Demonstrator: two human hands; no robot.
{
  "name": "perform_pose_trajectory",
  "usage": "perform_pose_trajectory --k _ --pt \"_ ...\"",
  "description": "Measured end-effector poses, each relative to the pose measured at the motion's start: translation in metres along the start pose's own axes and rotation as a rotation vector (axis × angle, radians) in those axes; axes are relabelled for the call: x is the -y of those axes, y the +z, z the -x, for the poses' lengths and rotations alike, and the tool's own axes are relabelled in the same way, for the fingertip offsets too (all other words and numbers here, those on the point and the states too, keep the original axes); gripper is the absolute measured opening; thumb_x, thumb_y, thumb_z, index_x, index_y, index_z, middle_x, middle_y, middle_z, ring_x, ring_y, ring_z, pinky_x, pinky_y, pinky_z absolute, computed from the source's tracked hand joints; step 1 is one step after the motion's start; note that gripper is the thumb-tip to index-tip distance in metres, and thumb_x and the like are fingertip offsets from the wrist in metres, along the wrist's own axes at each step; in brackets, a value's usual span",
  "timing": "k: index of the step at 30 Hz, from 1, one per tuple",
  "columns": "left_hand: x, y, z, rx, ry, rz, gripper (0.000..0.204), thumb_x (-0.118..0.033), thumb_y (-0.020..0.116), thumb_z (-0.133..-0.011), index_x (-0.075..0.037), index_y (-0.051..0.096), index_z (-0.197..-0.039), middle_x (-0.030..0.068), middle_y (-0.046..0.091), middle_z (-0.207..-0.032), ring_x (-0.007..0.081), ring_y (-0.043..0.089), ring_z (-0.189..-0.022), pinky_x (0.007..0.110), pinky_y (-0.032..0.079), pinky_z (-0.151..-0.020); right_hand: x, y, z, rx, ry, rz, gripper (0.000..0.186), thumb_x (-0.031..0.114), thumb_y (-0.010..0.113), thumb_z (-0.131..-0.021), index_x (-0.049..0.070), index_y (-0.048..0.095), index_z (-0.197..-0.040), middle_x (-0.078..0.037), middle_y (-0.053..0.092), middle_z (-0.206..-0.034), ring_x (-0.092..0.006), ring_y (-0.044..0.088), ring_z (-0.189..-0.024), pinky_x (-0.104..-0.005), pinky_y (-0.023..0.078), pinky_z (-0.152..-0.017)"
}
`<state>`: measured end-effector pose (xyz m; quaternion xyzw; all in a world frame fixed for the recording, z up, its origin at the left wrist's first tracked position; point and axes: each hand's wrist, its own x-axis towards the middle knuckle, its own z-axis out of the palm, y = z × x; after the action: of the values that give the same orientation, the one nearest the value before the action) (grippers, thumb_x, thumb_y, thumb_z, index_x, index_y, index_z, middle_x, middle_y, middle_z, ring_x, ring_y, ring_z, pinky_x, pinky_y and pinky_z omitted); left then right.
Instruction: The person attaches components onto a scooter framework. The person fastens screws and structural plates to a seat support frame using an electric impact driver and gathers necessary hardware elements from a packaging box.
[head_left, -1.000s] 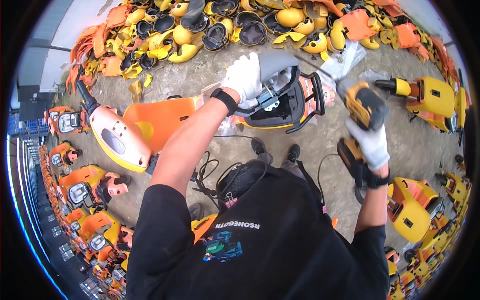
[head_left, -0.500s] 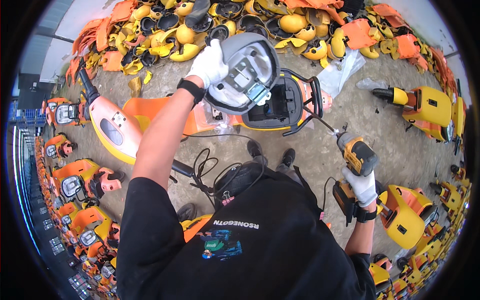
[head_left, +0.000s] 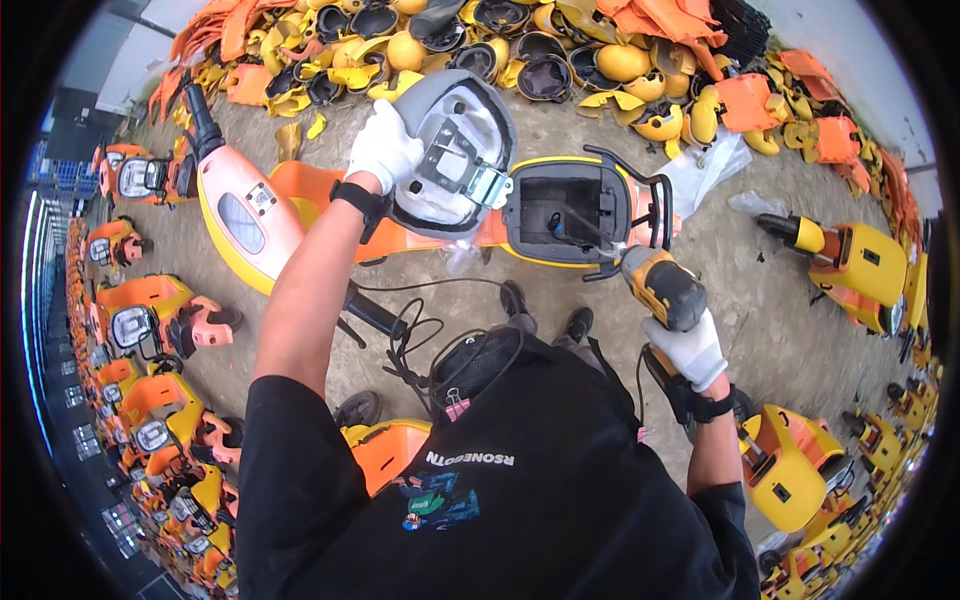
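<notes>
My left hand [head_left: 385,148], in a white glove, is closed on the edge of a grey scooter seat [head_left: 497,105]. The seat is tipped up, showing its pale underside and metal hinge bracket [head_left: 488,186]. Beside it lies the open black storage compartment [head_left: 530,195] of an orange and yellow scooter [head_left: 232,215]. My gloved right hand [head_left: 690,350] is wrapped round a yellow and black cordless power driver [head_left: 666,290]. Its long thin bit points over the compartment's right side; where the tip ends is hard to make out.
Yellow and black helmets [head_left: 545,75] and orange panels [head_left: 745,103] are heaped along the far wall. Other scooters stand left and right, including a yellow one [head_left: 860,262]. A black cable [head_left: 420,335] loops near my waist. Clear plastic sheeting [head_left: 708,165] lies on the floor.
My right hand has brought the driver leftward, its bit now over the compartment. The left hand and the tipped seat have shifted left, showing more of the compartment. The camera view has also moved slightly.
</notes>
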<state>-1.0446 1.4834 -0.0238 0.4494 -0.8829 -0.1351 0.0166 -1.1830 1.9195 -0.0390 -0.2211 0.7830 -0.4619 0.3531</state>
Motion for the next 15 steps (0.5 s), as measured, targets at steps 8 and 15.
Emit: perform_pose_trajectory --k 8,15 --pt "0.0 0.008 0.02 -0.053 -0.065 0.04 0.052 -0.024 0.062 -0.075 0.007 0.04 -0.111 0.034 0.061 -0.099 0.0466 0.062 -0.093 0.047 0.05 -0.085 0.018 0.044 -0.056 0.069 -0.27 0.208 0.025 0.012 0.072 -0.074 0.001 0.065 -0.096 -0.014 0.07 -0.084 -0.0238 0.069 -0.08 -0.032 0.052 -0.075" --pt "-0.013 0.006 0.04 -0.005 -0.154 0.033 0.049 -0.024 0.063 -0.078 0.006 0.042 -0.111 0.0317 0.06 -0.103 0.045 0.062 -0.094 0.047 0.051 -0.083 0.04 0.049 -0.087 0.204 -0.271 0.379 0.024 0.014 0.07 -0.076 0.001 0.065 -0.095 -0.013 0.07 -0.082 -0.0235 0.068 -0.077 -0.0322 0.052 -0.073"
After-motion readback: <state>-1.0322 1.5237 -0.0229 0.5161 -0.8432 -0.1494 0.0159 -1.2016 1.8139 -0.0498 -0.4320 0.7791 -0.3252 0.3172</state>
